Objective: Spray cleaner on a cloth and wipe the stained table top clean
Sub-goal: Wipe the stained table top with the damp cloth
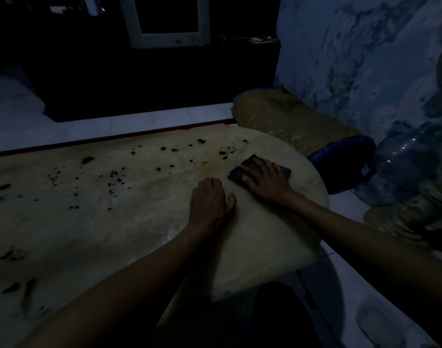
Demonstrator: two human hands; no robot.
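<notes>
The scene is dim. A pale yellowish table top (94, 222) fills the left and middle, dotted with dark stains (114, 175) across its far half and left side. Near the table's right end lies a dark folded cloth (280, 169). My right hand (264, 180) presses flat on that cloth with fingers spread. My left hand (210, 202) rests palm down on the bare table just left of it, holding nothing. No spray bottle is visible.
A tan sack (290, 116) lies beyond the table's right end, with a blue plastic container (340, 159) and a clear plastic bottle (406, 162) beside it. A mottled wall (365, 59) stands at right. White floor tiles (139, 124) run behind the table.
</notes>
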